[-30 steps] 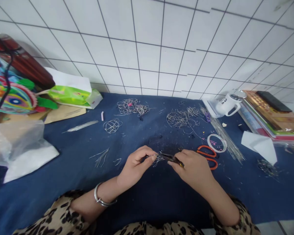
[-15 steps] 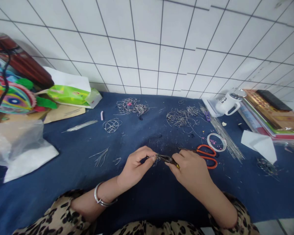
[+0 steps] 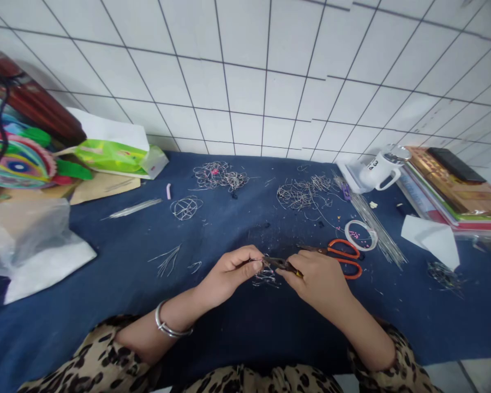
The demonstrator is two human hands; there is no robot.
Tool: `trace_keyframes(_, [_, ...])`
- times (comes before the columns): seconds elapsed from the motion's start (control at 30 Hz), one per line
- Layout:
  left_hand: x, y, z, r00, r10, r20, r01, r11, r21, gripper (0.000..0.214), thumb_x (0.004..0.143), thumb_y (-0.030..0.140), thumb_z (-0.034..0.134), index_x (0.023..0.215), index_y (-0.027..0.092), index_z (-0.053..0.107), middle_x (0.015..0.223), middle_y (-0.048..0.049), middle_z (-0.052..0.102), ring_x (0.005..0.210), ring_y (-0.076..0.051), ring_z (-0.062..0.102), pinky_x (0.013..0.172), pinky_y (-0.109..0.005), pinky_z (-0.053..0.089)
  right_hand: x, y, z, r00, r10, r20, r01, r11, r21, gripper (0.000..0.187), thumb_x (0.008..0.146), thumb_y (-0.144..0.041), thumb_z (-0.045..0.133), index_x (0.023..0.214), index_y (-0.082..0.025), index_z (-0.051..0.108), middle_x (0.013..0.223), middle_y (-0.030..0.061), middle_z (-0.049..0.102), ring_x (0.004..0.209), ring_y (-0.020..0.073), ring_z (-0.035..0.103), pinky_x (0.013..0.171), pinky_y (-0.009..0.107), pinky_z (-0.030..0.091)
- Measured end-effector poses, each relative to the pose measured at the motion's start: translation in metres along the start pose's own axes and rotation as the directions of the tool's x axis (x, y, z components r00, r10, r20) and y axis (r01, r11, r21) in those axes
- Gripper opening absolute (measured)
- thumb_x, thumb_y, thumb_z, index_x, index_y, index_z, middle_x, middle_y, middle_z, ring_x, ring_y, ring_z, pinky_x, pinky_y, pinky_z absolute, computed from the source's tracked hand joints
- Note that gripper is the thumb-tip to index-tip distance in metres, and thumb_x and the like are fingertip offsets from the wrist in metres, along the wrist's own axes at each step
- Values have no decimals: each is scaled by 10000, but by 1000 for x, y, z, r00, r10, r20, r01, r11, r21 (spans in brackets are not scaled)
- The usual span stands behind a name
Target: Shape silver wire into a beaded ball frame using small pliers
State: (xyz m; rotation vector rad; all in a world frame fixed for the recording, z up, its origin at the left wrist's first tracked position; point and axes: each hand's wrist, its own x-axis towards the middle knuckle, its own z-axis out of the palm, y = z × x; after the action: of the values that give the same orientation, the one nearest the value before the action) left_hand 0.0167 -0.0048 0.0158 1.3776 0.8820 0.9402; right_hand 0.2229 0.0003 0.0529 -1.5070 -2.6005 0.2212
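Observation:
Near the front middle of the blue cloth, my left hand (image 3: 229,275) pinches a small piece of bent silvery wire (image 3: 267,277) between thumb and fingers. My right hand (image 3: 317,275) is closed around a pair of pliers (image 3: 281,263); a bit of yellow shows on the handle. The jaws point left and meet the wire at my left fingertips, where the exact contact is too small to make out. Just behind my right hand lie orange-handled scissors (image 3: 343,248), partly covered by it. Left of my left hand are a few loose wires (image 3: 169,261) and a small bent wire piece (image 3: 195,266).
Wire tangles (image 3: 305,192) and a round wire frame (image 3: 187,207) lie farther back. At right are a white ring-shaped dish (image 3: 374,243) with pink beads, long straight wires (image 3: 378,232), a white mug (image 3: 380,170) and stacked books (image 3: 458,191). A plastic bag (image 3: 36,245) lies left.
The wire piece has turned in my left fingers, so more of it hangs below the pliers' jaws. Both hands keep their hold in nearly the same place; the view has shifted slightly.

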Motion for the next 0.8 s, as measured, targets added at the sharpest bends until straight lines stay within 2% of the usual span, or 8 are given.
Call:
trace_keyframes(0.17, [-1,-9,1,995,-94,-46,83,977,-194,155,823,283,571,850,134,602,728,-11,516,666,-116,453,640,-245,375,2,0,2,1000,-8,-24,8,1000,26,335,868,-430,441,682,-183,571,659,11,579,654,122,528,618,244,308])
trace_keyframes(0.3, [-1,-12,0,990,-140,-32,125,949,-289,144,791,261,616,862,137,599,721,-5,525,650,-106,458,630,-237,379,2,0,6,1000,-14,-24,15,999,33,314,865,-415,450,695,-185,580,671,13,582,677,125,532,630,245,307])
trace_keyframes(0.43, [-1,-13,-1,986,-166,18,163,930,-330,131,777,249,630,813,133,579,689,4,511,625,-100,454,614,-235,378,1,-2,11,1000,0,-28,2,999,38,303,863,-411,452,703,-189,582,671,8,575,670,123,524,608,244,291])
trace_keyframes(0.8, [-1,-14,1,986,-166,14,158,911,-381,129,760,217,649,786,133,555,672,12,533,598,-86,469,576,-215,384,0,-4,18,999,19,-39,-16,998,68,320,862,-430,450,697,-188,580,661,5,566,656,119,517,594,242,279])
